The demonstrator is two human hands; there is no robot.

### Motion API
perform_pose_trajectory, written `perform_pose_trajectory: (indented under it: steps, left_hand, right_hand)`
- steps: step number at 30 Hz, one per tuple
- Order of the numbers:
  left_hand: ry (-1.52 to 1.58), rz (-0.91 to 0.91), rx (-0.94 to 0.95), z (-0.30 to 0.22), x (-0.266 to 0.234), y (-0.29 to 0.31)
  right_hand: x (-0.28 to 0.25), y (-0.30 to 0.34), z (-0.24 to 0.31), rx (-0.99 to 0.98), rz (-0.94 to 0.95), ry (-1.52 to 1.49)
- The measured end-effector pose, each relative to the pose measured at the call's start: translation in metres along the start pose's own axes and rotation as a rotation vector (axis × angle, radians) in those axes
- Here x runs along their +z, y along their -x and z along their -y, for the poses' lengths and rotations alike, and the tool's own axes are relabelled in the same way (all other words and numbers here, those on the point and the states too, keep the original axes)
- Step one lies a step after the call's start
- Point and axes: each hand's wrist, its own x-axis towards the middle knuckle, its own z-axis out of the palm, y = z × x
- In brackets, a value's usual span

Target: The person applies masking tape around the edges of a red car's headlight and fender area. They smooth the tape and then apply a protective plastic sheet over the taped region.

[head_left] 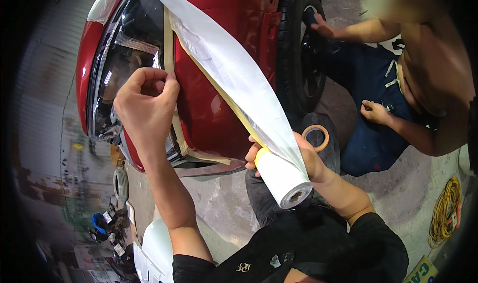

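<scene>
My right hand [312,159] is wrapped round a roll of white masking film [279,176] with a yellow tape edge. From the roll, a long strip of film [234,59] runs up and left across a red car panel [209,118], its upper end by the headlight. My left hand [144,106] is closed in a pinch beside the headlight [132,54], thumb and forefinger together at the tan masking tape [169,49] along the lamp's edge. Whatever lies between those fingertips is hidden. A tan tape roll [324,142] shows next to my right wrist, over my dark trouser leg.
Another person [423,69] crouches at the right, one hand near the car's wheel [298,49]. A coiled yellow cable [445,211] lies on the floor at far right. To the left are a loose tire [120,185], a white curved panel [159,248] and a corrugated wall [50,88].
</scene>
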Motion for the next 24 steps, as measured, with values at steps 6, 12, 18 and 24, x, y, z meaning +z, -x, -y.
perform_pose_trajectory:
  steps: [6, 12, 18, 24]
  left_hand:
    - [-0.106, 0.063, -0.034, -0.012, -0.006, -0.009]
    - [-0.072, 0.023, 0.017, -0.011, 0.005, -0.015]
    - [-0.043, 0.005, 0.021, -0.011, 0.007, -0.016]
    - [-0.025, 0.026, 0.029, -0.016, 0.011, -0.031]
  right_hand:
    - [-0.003, 0.001, -0.002, -0.014, -0.013, 0.016]
    - [-0.01, 0.001, -0.004, -0.03, -0.018, 0.03]
    - [-0.008, 0.002, -0.002, 0.009, -0.025, 0.054]
    - [-0.008, 0.003, -0.001, -0.004, -0.015, 0.052]
